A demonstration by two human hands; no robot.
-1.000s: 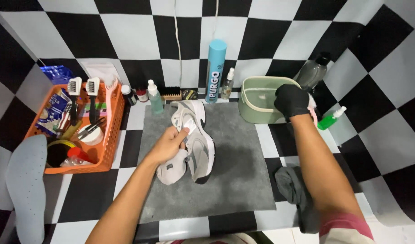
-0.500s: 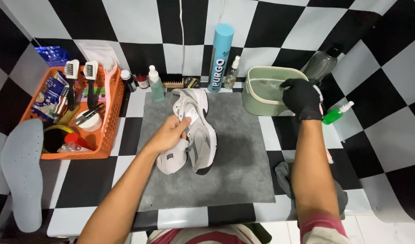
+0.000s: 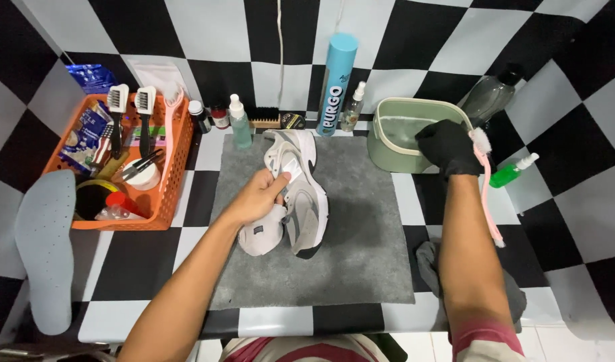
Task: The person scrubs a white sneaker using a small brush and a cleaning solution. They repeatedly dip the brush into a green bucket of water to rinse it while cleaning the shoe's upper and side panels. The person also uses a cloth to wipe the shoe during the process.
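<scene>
A grey and white sneaker (image 3: 301,194) lies on its side on a grey mat (image 3: 361,248) in the middle of the checkered table. My left hand (image 3: 257,198), bare, grips the sneaker at its tongue and upper. My right hand (image 3: 448,146) wears a black glove and holds a pink long-handled brush (image 3: 487,181), bristle end up, just beside the right rim of a pale green tub (image 3: 388,151). The brush handle hangs down past my wrist.
An orange basket (image 3: 177,167) of brushes and tins stands at the left, with a grey insole (image 3: 46,248) beside it. Bottles, a tall blue spray can (image 3: 335,84) and a wooden brush line the back wall. A green spray bottle (image 3: 512,173) and dark cloth (image 3: 428,258) lie at right.
My right hand has drawn out of the green tub toward its right side, and the pink brush now shows in it. My left hand stays on the sneaker.
</scene>
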